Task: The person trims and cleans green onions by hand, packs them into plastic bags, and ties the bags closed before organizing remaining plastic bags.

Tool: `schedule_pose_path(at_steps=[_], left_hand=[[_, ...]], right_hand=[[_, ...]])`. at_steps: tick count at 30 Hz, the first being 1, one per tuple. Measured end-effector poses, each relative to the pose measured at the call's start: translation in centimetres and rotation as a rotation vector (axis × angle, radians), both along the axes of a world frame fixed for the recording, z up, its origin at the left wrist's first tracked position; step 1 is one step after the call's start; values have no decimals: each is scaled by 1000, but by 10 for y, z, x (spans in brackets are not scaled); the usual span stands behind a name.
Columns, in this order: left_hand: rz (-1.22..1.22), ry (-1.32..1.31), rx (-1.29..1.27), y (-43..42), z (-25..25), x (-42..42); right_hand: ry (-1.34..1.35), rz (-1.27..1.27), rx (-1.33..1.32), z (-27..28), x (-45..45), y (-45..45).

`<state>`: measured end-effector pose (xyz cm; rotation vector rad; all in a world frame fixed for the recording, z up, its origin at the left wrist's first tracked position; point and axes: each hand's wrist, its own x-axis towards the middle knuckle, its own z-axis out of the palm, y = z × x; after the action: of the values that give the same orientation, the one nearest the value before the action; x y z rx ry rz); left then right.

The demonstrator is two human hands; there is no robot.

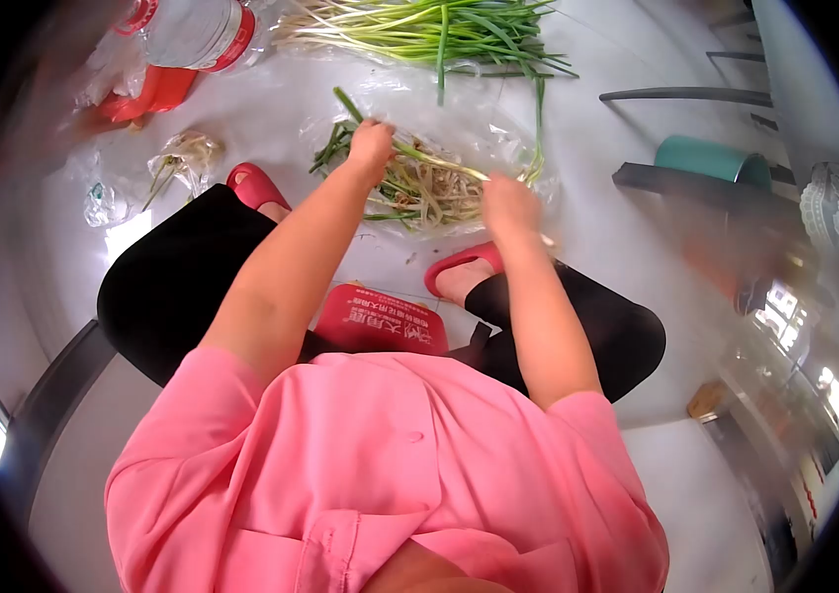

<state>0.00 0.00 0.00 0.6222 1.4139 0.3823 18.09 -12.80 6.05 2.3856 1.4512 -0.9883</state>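
Note:
A scallion (436, 162) stretches between my two hands over a clear plastic bag. My left hand (372, 148) is closed around its green part, with the leaf end sticking out above the fist. My right hand (511, 208) is closed at its pale end; the fingers are slightly blurred. Beneath them, the plastic bag (510, 141) lies spread on the floor, holding a heap of scallion trimmings (444, 198), with pale peelings, roots and bits of green. Just beyond lies a big bunch of scallions (419, 32), white ends left and green leaves right.
A large clear bottle (197, 35) with a red label stands at upper left, near a red plastic bag (157, 94). A small bag of scraps (187, 158) lies left of my foot. A red box (380, 318) sits between my legs. Dark furniture legs (686, 96) are at right.

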Motion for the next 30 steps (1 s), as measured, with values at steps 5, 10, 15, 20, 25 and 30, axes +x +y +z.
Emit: schedule_pose_path(at_steps=[5, 10, 15, 20, 25, 30], left_hand=[[-946, 768, 559, -14, -29, -44], [-1310, 1028, 641, -24, -36, -55], [-1586, 1023, 670, -17, -38, -85], [-1589, 926, 487, -29, -44, -87], [-1092, 217, 69, -41, -70, -73], [-165, -408, -184, -59, -13, -42]], right_hand=[[-56, -180, 320, 40, 8, -8], [-62, -281, 417, 38, 18, -5], [114, -436, 525, 32, 13, -2], [230, -407, 470, 76, 3, 6], [200, -136, 530, 151, -15, 11], [323, -104, 458, 139, -16, 15]])
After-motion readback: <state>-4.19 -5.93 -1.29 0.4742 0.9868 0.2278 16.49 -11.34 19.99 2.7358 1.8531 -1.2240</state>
